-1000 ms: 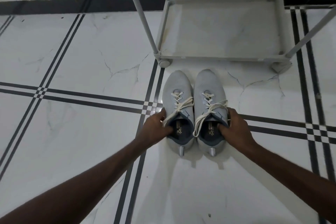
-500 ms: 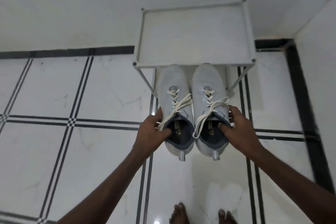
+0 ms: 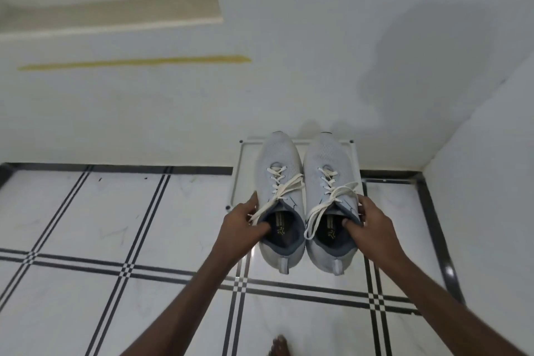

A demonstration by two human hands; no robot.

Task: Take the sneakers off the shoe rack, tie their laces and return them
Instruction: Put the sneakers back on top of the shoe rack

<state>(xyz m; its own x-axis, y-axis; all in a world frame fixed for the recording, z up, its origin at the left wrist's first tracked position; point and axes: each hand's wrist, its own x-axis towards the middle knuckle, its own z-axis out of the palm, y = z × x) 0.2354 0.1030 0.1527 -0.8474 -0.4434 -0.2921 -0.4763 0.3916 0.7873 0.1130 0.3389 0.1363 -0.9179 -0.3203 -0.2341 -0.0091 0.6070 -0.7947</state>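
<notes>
Over the shoe rack (image 3: 237,179) top shelf, both sneakers side by side, toes toward the wall. My left hand (image 3: 241,224) grips the left sneaker (image 3: 279,165) at its collar, fingers inside; right hand (image 3: 372,228) grips the right sneaker (image 3: 329,159) likewise. Laces (image 3: 284,186) hang loose. Heels overhang the shelf's front edge.

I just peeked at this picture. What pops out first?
Two pale grey sneakers in the middle, side by side, toes pointing at the wall, over the white rack. The left hand and right hand each hold one by its opening. The cream laces hang loose, and black stripes cross the white floor.
</notes>
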